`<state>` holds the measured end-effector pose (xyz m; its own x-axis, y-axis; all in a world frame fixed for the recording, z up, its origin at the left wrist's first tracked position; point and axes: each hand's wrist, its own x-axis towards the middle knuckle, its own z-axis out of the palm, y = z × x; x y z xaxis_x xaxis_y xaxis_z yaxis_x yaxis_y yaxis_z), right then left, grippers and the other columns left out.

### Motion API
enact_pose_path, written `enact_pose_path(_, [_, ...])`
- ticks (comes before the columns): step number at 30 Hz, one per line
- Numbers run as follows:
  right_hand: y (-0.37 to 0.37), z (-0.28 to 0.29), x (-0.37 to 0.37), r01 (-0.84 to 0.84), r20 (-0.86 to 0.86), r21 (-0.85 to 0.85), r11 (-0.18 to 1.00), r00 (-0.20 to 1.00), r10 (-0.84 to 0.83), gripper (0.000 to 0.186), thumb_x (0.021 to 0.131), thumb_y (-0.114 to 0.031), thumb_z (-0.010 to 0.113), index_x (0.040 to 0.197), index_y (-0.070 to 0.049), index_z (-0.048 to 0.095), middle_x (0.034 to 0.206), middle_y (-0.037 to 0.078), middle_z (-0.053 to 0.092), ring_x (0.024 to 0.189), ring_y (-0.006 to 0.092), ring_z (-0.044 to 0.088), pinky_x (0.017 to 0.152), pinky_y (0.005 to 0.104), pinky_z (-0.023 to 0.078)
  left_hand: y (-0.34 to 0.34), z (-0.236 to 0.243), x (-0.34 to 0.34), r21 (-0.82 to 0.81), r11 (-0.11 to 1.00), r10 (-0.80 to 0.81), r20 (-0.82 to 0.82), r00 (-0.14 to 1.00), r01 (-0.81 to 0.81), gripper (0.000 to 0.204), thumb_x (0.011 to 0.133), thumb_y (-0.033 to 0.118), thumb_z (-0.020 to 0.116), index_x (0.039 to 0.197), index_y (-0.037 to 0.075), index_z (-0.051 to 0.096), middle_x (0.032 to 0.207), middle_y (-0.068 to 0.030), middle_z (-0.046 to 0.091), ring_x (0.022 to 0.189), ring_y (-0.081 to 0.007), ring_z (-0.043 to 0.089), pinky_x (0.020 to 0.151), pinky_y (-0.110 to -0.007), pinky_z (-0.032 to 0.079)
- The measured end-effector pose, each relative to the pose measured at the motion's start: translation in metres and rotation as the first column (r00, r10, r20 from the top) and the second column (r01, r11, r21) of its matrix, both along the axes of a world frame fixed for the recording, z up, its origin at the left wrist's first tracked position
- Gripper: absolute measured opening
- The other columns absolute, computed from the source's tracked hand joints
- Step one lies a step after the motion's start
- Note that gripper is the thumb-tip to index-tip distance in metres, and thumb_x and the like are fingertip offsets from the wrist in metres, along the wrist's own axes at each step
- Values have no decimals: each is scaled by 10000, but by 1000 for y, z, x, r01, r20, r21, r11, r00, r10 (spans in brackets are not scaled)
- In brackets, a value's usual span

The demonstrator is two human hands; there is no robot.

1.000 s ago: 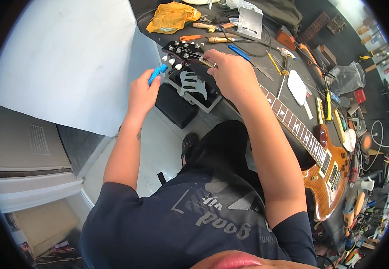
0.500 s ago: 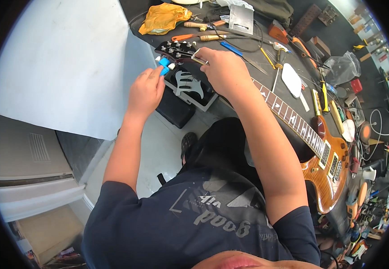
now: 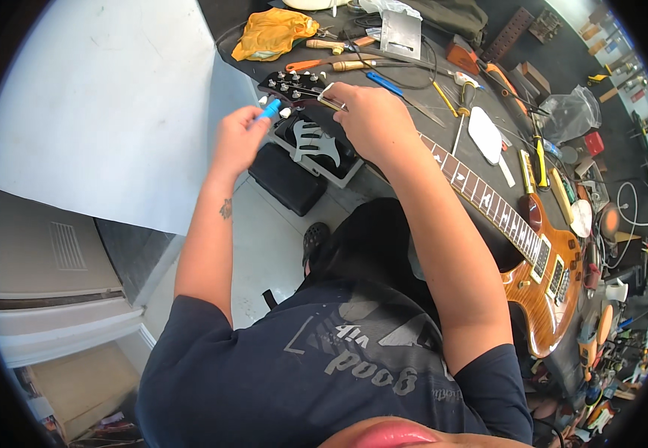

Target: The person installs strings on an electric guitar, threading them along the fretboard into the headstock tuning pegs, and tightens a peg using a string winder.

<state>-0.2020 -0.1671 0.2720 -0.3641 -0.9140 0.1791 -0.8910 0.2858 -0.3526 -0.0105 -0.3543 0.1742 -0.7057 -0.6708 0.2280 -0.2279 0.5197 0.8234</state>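
Note:
An amber electric guitar lies along the bench, its dark fretboard running up to a black headstock with several metal posts and white tuner buttons. My left hand is closed round a blue string winder, whose far end is at a tuner button on the headstock's near side. Over the neck beside the headstock, my right hand has its thumb and fingers drawn together at the strings. A thin pale-edged piece shows at its fingertips; I cannot make out exactly what they hold.
Below the headstock, a box holds a grey hand-shaped cutout, next to a black case. Files, screwdrivers and a yellow cloth lie behind the neck. A large white panel stands at left.
The blue string winder has turned, and my left hand has shifted slightly left and rolled, now showing the inner forearm. My right hand stays almost in place.

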Motion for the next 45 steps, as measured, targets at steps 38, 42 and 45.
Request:
enact_pose_path(38, [8, -24, 3, 99, -118, -164, 982, 986, -119, 138, 774, -125, 805, 909, -92, 815, 944, 77, 777, 898, 267, 798, 687, 387, 628, -24, -24, 1, 321, 941, 58, 151, 987, -104, 290, 1058, 254, 614, 1002, -3, 738, 621, 76, 432, 482, -21, 338, 436, -236, 205])
enact_pose_path(42, [11, -25, 0, 110, -123, -148, 983, 984, -129, 153, 776, -123, 803, 924, -86, 811, 941, 83, 776, 902, 271, 799, 688, 383, 628, -21, -32, 1, 427, 904, 27, 18, 999, -32, 286, 1088, 258, 600, 1052, -3, 709, 629, 99, 383, 494, -6, 286, 445, -226, 182])
enact_pose_path(45, [9, -27, -3, 94, -113, -146, 985, 987, -111, 145, 784, -124, 792, 920, -75, 804, 922, 99, 772, 894, 289, 797, 696, 402, 629, -22, -33, 1, 456, 890, 1, -43, 999, 19, 288, 1091, 257, 598, 1062, -9, 706, 634, 96, 393, 503, -9, 301, 449, -224, 188])
